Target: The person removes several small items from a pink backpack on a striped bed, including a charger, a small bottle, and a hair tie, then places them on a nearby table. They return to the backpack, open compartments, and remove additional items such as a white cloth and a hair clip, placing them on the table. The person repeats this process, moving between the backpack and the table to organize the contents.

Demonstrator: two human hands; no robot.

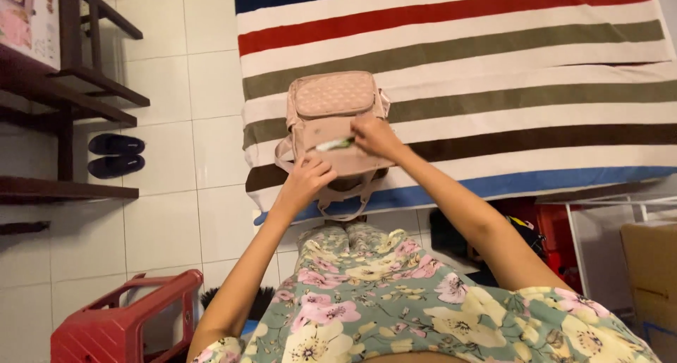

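From the head view, a pink backpack (331, 134) lies flat on a striped blanket (493, 74), close to the blanket's left edge and just short of its near blue edge. Its strap loops hang over that near edge toward the person. To the left of the blanket runs a strip of bare white tiled floor (183, 194); beyond the strip stands a dark wooden shelf (77, 88) with a pair of dark shoes (116, 155) under it. A red plastic stool (127, 321) sits low at the left, beside the person's left arm. To the right, under the blanket's edge, a white wire rack (606, 215) and a cardboard box (652, 278) crowd the space.

The left hand (307, 180) rests on the lower front of the backpack, fingers curled and pressed against the fabric by the pocket opening. The right hand (377, 136) is at the pocket's right end, fingers closed in a pinch on a small white and green item (333, 144) that lies partly inside the pocket. The backpack lies directly under both hands, between them and the blanket.
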